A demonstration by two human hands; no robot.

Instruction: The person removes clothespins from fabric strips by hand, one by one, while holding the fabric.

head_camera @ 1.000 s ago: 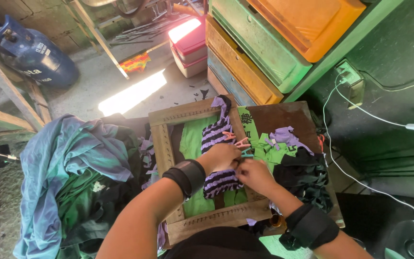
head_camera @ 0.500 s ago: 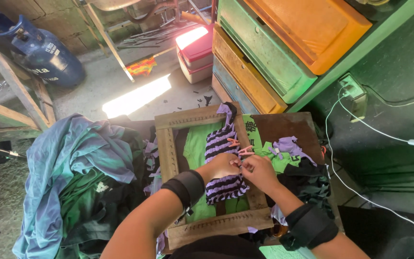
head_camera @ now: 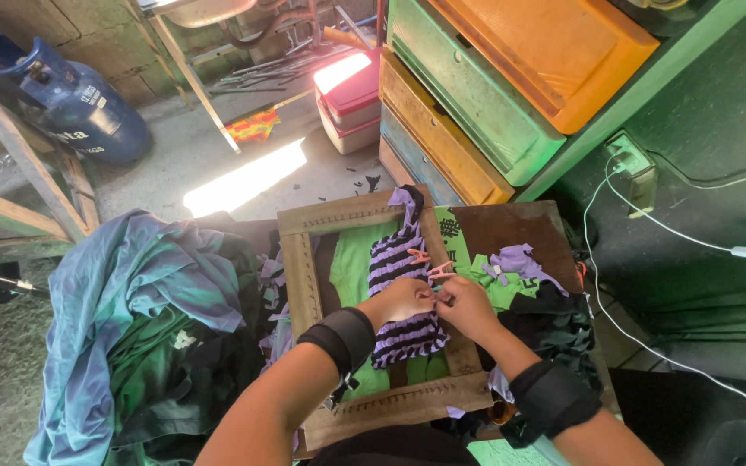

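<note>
A square wooden frame loom (head_camera: 300,276) rests in front of me, with nails along its bars. A band of purple and black cloth strips (head_camera: 395,259) is woven across its middle, over green cloth. My left hand (head_camera: 403,300) and my right hand (head_camera: 464,306) meet at the right edge of the woven band, fingers pinched on a cloth strip there. Pink-handled scissors (head_camera: 429,263) lie on the frame's right bar just beyond my fingers. Both wrists wear black bands.
A heap of blue and green cloth (head_camera: 140,319) lies at my left. Green, purple and black scraps (head_camera: 520,272) cover the brown board at right. Stacked plastic crates (head_camera: 477,95) stand ahead, a blue gas cylinder (head_camera: 66,99) far left, and a white cable (head_camera: 649,224) at right.
My hands stay at the right edge of the woven band with small finger movements. The view has shifted slightly.
</note>
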